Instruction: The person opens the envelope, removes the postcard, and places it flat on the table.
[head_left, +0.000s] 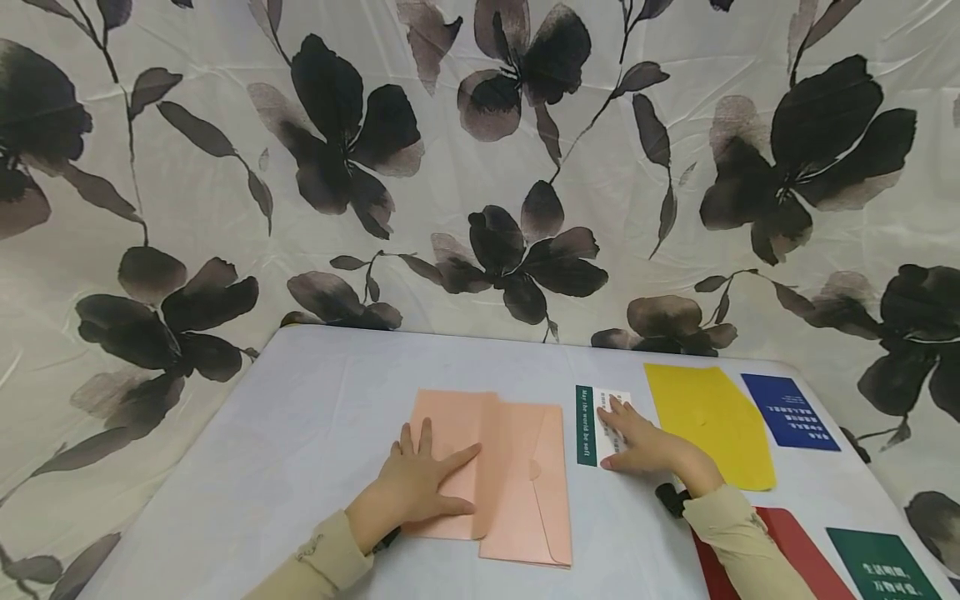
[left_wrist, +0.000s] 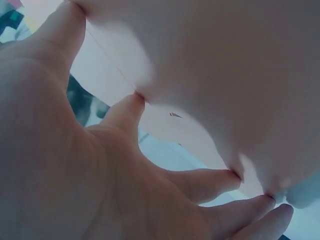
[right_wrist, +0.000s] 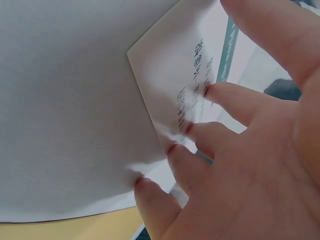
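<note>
My left hand (head_left: 411, 483) lies spread over a peach-coloured envelope (head_left: 450, 408), its fingertips pressing on the paper in the left wrist view. This envelope overlaps a second peach envelope (head_left: 551, 492), whose pointed flap faces up. To the right, a white card with a green strip (head_left: 587, 425) lies flat on the table. My right hand (head_left: 648, 446) rests on the card's white printed part with fingers spread; in the right wrist view several fingertips touch the card (right_wrist: 165, 75) and one touches the table beside it. Neither hand curls round anything.
Right of the card are a yellow envelope (head_left: 705, 425) and a blue printed card (head_left: 791, 410). A red envelope (head_left: 802, 558), partly under the right sleeve, and a green printed card (head_left: 881, 562) lie nearer. A floral cloth (head_left: 487, 167) hangs behind the white table (head_left: 285, 417).
</note>
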